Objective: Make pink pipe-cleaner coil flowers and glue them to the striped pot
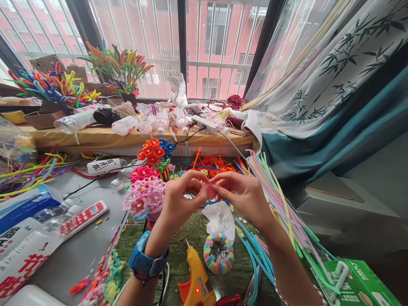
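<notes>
Both the left hand (180, 199) and the right hand (245, 193) are pinching a small pink piece (211, 192) between narrowed fingertips above the tabletop's (79, 255) middle, behind the yellow glue gun (195, 278).

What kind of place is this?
Probably a home craft corner beside a window: loose pipe cleaners, finished pipe-cleaner flowers and a glue gun surround the left hand and right hand, which pinch a small pink piece.

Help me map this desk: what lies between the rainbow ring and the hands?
Crumpled white tissue, between rainbow ring and the left hand and right hand pinching a pink piece; head view.
</notes>
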Available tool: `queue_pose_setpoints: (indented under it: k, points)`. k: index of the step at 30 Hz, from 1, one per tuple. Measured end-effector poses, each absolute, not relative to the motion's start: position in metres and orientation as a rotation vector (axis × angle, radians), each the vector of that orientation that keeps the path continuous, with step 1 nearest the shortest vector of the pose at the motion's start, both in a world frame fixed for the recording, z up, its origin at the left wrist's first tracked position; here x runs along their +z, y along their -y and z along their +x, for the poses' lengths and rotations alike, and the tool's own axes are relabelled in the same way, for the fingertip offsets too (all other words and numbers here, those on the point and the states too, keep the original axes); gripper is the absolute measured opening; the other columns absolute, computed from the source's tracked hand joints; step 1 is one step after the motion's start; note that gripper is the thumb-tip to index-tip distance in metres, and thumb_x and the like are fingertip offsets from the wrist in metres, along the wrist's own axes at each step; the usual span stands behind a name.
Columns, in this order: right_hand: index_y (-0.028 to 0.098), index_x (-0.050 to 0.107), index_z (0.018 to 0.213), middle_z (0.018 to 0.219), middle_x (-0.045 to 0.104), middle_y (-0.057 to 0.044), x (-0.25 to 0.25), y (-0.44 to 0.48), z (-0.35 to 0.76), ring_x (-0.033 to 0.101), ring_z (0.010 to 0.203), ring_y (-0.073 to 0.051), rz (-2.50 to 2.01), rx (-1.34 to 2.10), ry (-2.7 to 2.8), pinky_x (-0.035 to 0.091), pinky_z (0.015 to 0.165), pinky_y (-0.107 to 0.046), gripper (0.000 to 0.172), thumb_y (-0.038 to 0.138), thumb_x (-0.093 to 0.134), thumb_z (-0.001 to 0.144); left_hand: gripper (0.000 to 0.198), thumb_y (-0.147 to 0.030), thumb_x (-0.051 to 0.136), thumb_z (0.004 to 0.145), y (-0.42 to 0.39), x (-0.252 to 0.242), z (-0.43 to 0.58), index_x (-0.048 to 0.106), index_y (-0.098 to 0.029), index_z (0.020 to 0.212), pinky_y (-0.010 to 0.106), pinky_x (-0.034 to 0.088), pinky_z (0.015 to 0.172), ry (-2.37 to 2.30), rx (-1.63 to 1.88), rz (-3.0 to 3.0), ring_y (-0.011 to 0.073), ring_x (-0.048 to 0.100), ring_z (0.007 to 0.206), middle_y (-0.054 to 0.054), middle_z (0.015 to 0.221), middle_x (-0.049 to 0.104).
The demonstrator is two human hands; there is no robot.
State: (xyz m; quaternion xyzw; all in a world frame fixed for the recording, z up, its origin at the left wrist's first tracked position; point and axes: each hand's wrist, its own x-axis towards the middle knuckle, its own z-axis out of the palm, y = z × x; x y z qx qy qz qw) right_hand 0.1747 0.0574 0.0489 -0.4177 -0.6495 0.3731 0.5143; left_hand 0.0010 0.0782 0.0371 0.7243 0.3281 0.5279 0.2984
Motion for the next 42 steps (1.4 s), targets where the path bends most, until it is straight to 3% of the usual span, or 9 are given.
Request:
queue_pose_setpoints:
  k: [42]
  points:
    - [0.02,0.075,0.091,0.074,0.075,-0.003,0.051,-0.0569,0.1758,0.071,0.064,-0.018,-1.021,0.907,1.584,0.058,0.062,-0.029,0.013,0.032,0.074,0.085,0.005,-0.018,0.064,0.082,-0.079,0.0359,0.0014,0.063,-0.019,0.088,0.019,0.053,0.052,-0.87,1.387,1.914,0.01,0.062,0.051,-0.004,0.059,0.066]
